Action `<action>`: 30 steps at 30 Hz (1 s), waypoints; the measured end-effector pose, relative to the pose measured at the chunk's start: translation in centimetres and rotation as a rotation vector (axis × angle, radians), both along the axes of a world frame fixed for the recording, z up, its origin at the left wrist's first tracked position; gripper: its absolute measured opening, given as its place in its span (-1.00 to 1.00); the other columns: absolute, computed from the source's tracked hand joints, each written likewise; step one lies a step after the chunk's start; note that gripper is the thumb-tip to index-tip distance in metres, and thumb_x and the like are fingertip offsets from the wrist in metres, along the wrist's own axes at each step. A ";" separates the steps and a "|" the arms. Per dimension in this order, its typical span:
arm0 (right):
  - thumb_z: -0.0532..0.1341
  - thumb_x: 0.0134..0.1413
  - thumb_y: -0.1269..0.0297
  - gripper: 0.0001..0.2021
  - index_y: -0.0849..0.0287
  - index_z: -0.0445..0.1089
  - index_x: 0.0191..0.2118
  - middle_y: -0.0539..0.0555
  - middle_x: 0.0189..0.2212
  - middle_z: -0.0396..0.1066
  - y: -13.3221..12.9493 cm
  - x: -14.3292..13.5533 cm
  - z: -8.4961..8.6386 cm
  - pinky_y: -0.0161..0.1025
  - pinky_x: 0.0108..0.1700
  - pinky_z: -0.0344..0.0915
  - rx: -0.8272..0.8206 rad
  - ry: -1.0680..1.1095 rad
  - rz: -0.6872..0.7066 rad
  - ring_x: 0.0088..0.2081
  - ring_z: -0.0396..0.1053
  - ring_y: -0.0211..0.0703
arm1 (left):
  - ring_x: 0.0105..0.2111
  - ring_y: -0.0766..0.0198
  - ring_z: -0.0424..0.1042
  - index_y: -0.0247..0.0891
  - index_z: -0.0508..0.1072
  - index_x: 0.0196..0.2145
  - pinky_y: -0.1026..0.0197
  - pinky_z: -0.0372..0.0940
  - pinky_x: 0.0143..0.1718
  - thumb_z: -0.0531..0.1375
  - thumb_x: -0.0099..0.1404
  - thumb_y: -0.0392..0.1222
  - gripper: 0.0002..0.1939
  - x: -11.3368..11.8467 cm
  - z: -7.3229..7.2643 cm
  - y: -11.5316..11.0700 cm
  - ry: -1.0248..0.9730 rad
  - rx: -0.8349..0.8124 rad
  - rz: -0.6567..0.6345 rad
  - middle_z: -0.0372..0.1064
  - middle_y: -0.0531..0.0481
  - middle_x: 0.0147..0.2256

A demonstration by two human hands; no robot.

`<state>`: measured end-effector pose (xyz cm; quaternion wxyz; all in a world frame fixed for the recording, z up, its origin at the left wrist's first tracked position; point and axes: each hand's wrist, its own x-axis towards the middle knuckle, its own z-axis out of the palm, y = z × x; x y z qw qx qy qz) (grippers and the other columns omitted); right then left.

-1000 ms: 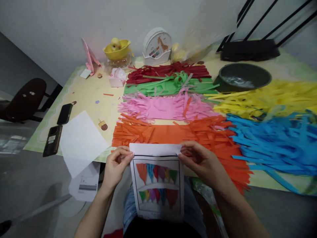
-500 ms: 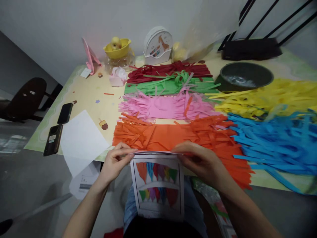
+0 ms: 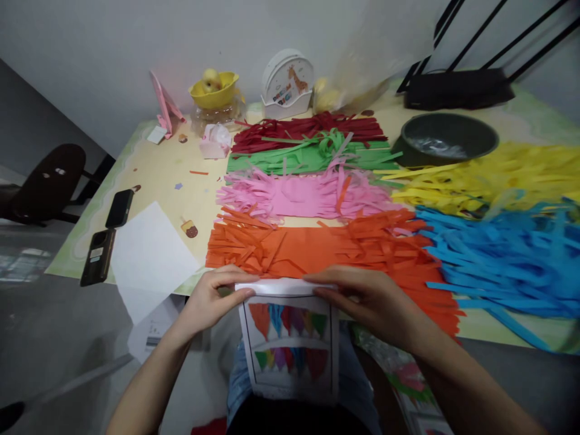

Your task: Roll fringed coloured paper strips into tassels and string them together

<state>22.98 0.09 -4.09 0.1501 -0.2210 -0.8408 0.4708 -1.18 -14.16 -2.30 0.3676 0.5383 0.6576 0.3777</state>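
Note:
A white bag printed with two rows of coloured bunting (image 3: 290, 344) hangs over my lap at the table's front edge. My left hand (image 3: 217, 296) pinches its upper left corner between thumb and fingers. On the upper right corner, my right hand (image 3: 357, 296) does the same. The white top strip shows between the hands. Just beyond them lies an orange fringed paper bundle (image 3: 308, 248), with pink (image 3: 296, 196), green (image 3: 294, 158) and dark red (image 3: 308, 130) bundles behind it.
Blue strips (image 3: 507, 260) and yellow strips (image 3: 512, 175) lie on the right, near a dark bowl (image 3: 448, 139). Left are a white sheet (image 3: 151, 260) and two phones (image 3: 119, 208). A yellow basket (image 3: 215, 93) and a pink tissue box (image 3: 215, 145) stand at the back.
The bag's top edge has tipped, so its white strip now shows wider. Both thumbs have shifted onto the front of the strip, and my right hand has moved slightly left.

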 end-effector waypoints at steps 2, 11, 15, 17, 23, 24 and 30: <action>0.11 0.24 0.23 -0.74 0.12 0.52 -0.11 0.08 -0.29 0.55 0.1 0.0 0.2 -0.36 -0.35 0.37 0.007 -0.001 -0.002 -0.30 0.49 -0.18 | -0.29 0.24 0.45 -0.25 0.59 -0.18 0.26 0.29 -0.26 0.22 0.26 -0.17 -0.78 0.1 0.5 0.3 0.020 0.010 -0.024 0.52 -0.11 -0.28; 0.11 0.23 0.14 -0.70 0.12 0.56 -0.15 0.07 -0.32 0.56 0.7 0.2 1.0 -0.36 -0.35 0.36 -0.094 -0.039 0.021 -0.32 0.50 -0.16 | -0.42 0.34 0.40 -0.22 0.60 -0.17 0.37 0.24 -0.48 0.21 0.26 -0.11 -0.75 -0.2 1.6 1.0 -0.072 -0.157 -0.046 0.50 -0.06 -0.38; 0.11 0.23 0.11 -0.68 0.11 0.56 -0.14 0.06 -0.31 0.56 0.8 0.2 1.1 -0.36 -0.34 0.35 -0.151 -0.045 0.055 -0.30 0.50 -0.15 | -0.51 0.38 0.35 -0.21 0.57 -0.11 0.42 0.14 -0.68 0.21 0.25 -0.04 -0.69 -0.2 1.5 0.8 -0.149 -0.249 -0.039 0.49 -0.08 -0.31; 0.11 0.23 0.10 -0.68 0.12 0.55 -0.13 0.07 -0.30 0.56 0.8 0.2 1.1 -0.35 -0.33 0.36 -0.170 -0.050 0.059 -0.29 0.49 -0.14 | -0.50 0.36 0.36 -0.21 0.56 -0.10 0.42 0.15 -0.70 0.20 0.26 -0.03 -0.68 -0.1 1.2 0.6 -0.163 -0.256 -0.043 0.49 -0.10 -0.28; 0.10 0.23 0.06 -0.62 0.17 0.55 -0.11 0.12 -0.31 0.55 1.0 0.3 0.9 -0.32 -0.32 0.35 -0.193 -0.052 0.101 -0.28 0.47 -0.11 | -0.31 0.28 0.47 -0.19 0.54 -0.05 0.43 0.26 -0.56 0.15 0.32 -0.12 -0.71 0.1 0.3 0.1 -0.114 -0.117 -0.098 0.50 -0.14 -0.18; 0.09 0.23 0.05 -0.62 0.18 0.55 -0.11 0.13 -0.31 0.55 1.0 0.4 0.9 -0.32 -0.32 0.34 -0.193 -0.055 0.115 -0.29 0.46 -0.12 | -0.28 0.26 0.48 -0.19 0.53 -0.05 0.43 0.26 -0.56 0.14 0.32 -0.13 -0.70 0.2 0.3 0.0 -0.103 -0.109 -0.109 0.50 -0.15 -0.15; 0.08 0.24 0.07 -0.62 0.20 0.54 -0.10 0.13 -0.32 0.55 1.2 0.6 0.7 -0.34 -0.33 0.33 -0.173 -0.040 0.153 -0.31 0.46 -0.15 | -0.20 0.19 0.49 -0.20 0.49 0.01 0.39 0.32 -0.50 0.07 0.37 -0.12 -0.66 0.0 0.6 -0.3 -0.066 -0.127 -0.185 0.48 -0.19 -0.06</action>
